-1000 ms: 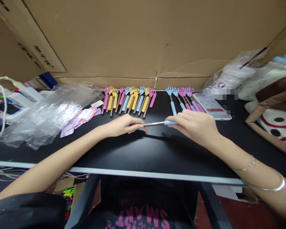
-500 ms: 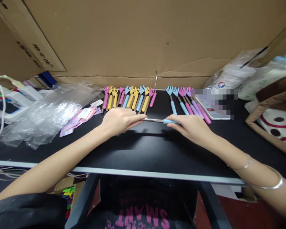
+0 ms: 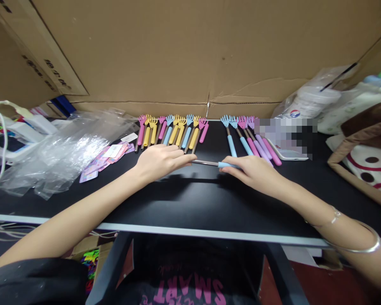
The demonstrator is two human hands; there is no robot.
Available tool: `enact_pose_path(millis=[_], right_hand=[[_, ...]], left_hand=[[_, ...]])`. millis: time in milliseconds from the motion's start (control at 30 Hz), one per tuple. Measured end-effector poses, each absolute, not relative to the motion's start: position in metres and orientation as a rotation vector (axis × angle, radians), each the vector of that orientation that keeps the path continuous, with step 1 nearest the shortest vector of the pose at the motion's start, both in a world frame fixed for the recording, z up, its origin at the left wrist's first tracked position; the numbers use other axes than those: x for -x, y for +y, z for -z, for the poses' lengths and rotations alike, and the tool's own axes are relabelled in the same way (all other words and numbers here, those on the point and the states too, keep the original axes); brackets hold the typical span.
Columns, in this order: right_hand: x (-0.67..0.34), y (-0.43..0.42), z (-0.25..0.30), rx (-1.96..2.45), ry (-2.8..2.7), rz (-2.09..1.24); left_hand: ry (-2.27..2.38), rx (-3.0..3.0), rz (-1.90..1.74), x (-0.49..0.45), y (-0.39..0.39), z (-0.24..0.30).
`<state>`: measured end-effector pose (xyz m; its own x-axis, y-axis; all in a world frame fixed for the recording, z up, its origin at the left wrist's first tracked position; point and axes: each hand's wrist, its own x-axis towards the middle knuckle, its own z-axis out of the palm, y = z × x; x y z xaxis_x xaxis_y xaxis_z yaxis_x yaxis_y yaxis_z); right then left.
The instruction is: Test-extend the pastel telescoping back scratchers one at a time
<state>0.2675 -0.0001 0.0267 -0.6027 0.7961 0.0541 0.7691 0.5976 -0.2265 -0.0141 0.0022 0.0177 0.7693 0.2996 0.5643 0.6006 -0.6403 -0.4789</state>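
Between my two hands a back scratcher [image 3: 206, 162] is held level above the black desk. Its metal rod runs into the fingers of my left hand [image 3: 161, 161], which hide that end. My right hand [image 3: 254, 169] is closed on the light blue handle. Behind my left hand lies a row of back scratchers [image 3: 178, 129] with pink, yellow and blue hand-shaped heads and handles. Behind my right hand is a second group [image 3: 241, 133] in blue, pink and purple, their metal shafts partly showing.
Clear plastic bags [image 3: 66, 144] and colourful cards [image 3: 106, 159] lie left, beside a white device with a cable [image 3: 28, 131]. A phone [image 3: 287, 152], a bagged cup [image 3: 314, 101] and a brown-trimmed bag [image 3: 365, 156] are at right. Cardboard [image 3: 178, 55] walls the back.
Both hands have shifted only slightly, still gripping the same back scratcher. The rod now slopes a little less steadily level, with the handle a touch lower.
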Motion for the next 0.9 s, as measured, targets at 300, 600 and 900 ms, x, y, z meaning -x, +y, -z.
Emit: enact_pose_path(millis=[300, 600, 900], right_hand=[[-0.270, -0.002, -0.016, 1.068, -2.575, 0.492], [-0.272, -0.005, -0.031, 0.784, -2.499, 0.872], [-0.271, -0.001, -0.025, 0.901, -2.451, 0.777]], left_hand=[[-1.201, 2.913, 0.518, 0.011, 0.006, -0.008], [-1.305, 3.603, 0.533, 0.008, 0.003, -0.023], [-1.218, 2.881, 0.744, 0.008, 0.002, -0.010]])
